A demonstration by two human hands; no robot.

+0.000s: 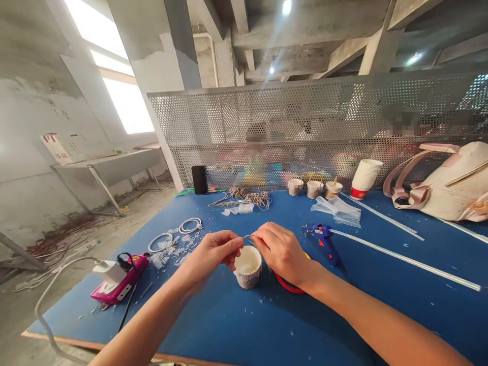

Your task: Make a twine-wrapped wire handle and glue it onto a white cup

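Cord (247, 236) pinched btwn L hand (224, 246) & R hand (278, 248) fingertips, above cup (248, 269).

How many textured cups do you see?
4: near cup beside the left hand; left cup, middle cup and right cup in a row by the mesh screen.

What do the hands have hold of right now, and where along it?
A thin piece of cord, pinched between the left hand and right hand, above the cup. Whether they grip its ends cannot be told.
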